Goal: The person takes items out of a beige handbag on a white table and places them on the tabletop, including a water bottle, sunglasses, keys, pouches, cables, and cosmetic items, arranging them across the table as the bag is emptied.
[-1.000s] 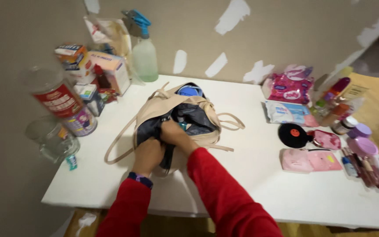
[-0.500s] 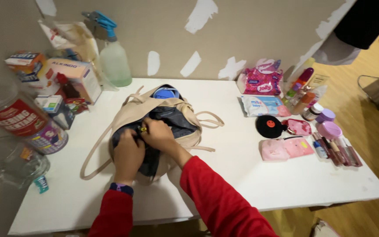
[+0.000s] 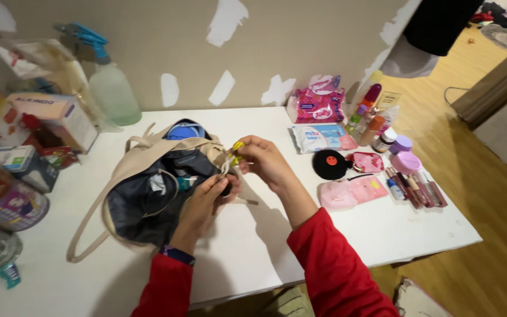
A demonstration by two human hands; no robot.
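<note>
Small yellow item [image 3: 236,147]: pinched in the fingertips of the right hand [image 3: 263,159], raised just above the bag's rim; kind too small to tell. Left hand [image 3: 205,202]: closed narrowly on a pale strap or cord at the mouth of the beige bag [image 3: 139,170], likely to steady it. Bag: lying open on the white bench [image 3: 253,246], dark lining showing. Cosmetics and pink pouches [image 3: 353,191]: grouped well apart, to the right. Spray bottle [image 3: 111,88]: against the wall.

White table [image 3: 347,235]: beige bag [image 3: 142,176], spray bottle [image 3: 112,88], boxes [image 3: 54,117], cosmetics [image 3: 412,185].
</note>
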